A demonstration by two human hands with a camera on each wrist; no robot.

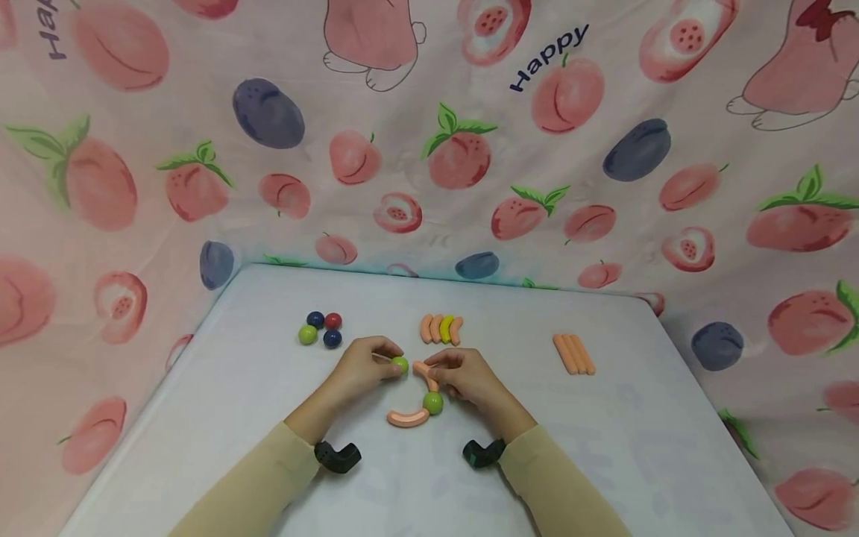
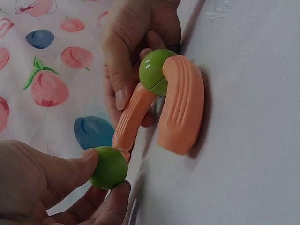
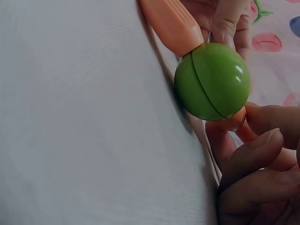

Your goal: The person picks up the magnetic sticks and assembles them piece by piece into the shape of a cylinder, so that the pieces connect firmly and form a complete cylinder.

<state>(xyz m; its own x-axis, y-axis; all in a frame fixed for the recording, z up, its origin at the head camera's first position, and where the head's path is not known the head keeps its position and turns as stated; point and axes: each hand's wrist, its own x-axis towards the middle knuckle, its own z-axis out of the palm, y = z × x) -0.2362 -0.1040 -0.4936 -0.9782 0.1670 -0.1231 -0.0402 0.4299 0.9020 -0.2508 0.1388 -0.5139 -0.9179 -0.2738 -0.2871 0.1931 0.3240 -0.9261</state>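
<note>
Between thumb and fingers, my left hand (image 1: 362,367) pinches a green ball (image 2: 108,168). My right hand (image 1: 470,377) pinches an orange curved stick (image 2: 132,117), whose free end points toward that ball and lies right by it in the left wrist view. At the stick's other end sits a second green ball (image 1: 432,403), with a seam line round it in the right wrist view. From this second ball another orange curved stick (image 1: 407,419), grooved along its length, reaches left over the table. The three pieces form one joined chain.
Beyond my left hand lie two dark blue balls, a red ball (image 1: 332,321) and a green ball (image 1: 307,334). Several short curved sticks, one a yellow stick (image 1: 446,329), lie at the back. Straight orange sticks (image 1: 573,354) rest at right on the white table (image 1: 644,447). A fruit-print cloth (image 1: 416,149) hangs behind.
</note>
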